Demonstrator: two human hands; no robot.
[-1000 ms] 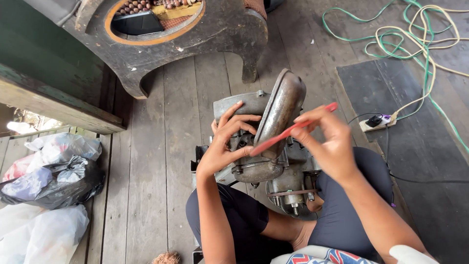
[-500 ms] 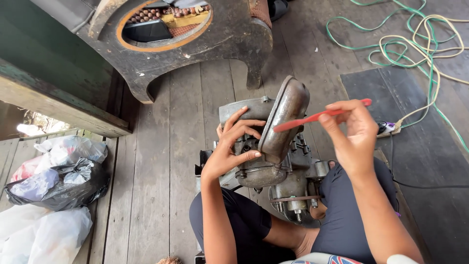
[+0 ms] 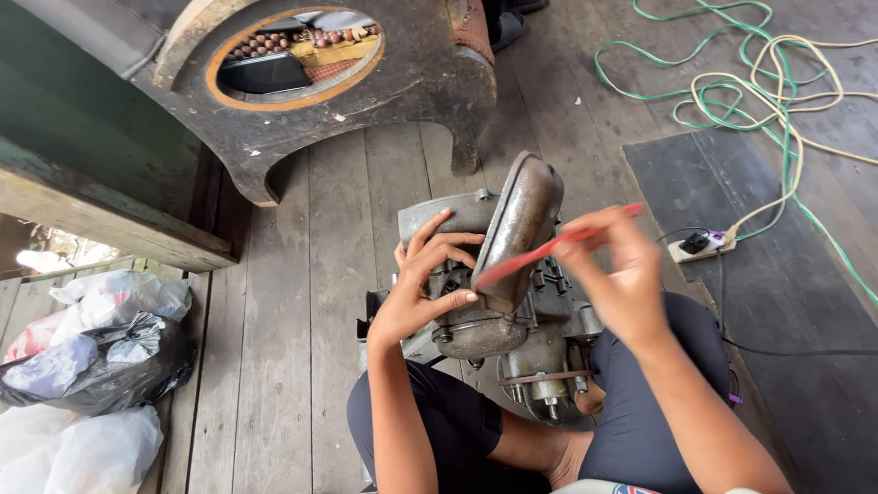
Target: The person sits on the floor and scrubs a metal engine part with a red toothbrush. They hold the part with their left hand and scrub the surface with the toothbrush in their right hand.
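Two hands work: left hand (image 3: 425, 288) grips the engine (image 3: 498, 302), right hand (image 3: 617, 279) pinches a red tool (image 3: 549, 249), cables (image 3: 741, 101) nearby.

We see a dark wooden stand (image 3: 430, 87) with a round hole on the plank floor (image 3: 302, 302). Plastic bags (image 3: 91, 357) lie at our left. At our right, green and pale cords (image 3: 750, 96) tangle beside a black mat (image 3: 777, 274), where a power strip (image 3: 700, 244) sits.
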